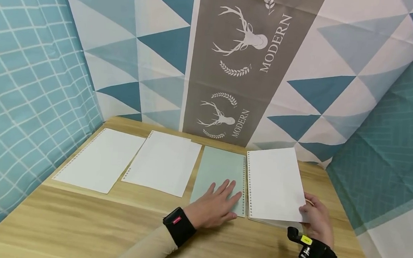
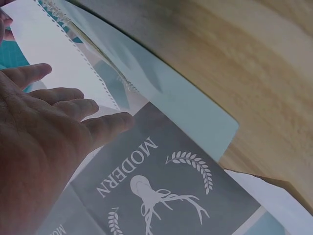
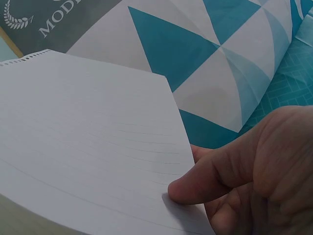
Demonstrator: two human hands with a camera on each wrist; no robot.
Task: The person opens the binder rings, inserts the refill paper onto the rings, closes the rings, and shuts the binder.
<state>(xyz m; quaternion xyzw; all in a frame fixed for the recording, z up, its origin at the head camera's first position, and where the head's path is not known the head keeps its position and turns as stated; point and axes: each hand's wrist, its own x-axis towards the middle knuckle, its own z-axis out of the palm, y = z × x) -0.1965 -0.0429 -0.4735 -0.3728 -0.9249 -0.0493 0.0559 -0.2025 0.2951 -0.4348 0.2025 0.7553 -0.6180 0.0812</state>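
One of the hands (image 1: 317, 219) pinches white paper (image 1: 274, 185)

A faintly lined white sheet (image 1: 272, 181), punched along its left, is pinched and raised by the right fingers (image 3: 205, 178); a green sheet (image 1: 222, 166) is overlapped by the left fingers (image 1: 228, 189).

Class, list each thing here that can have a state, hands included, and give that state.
Far-left sheet: lying flat
Overlapping sheets: lying flat, slightly offset
Green cover: lying flat
Left hand: spread over the green cover
Right-hand sheet: held at its edge, bent
Right hand: pinching that sheet
Patterned backdrop: upright, creased
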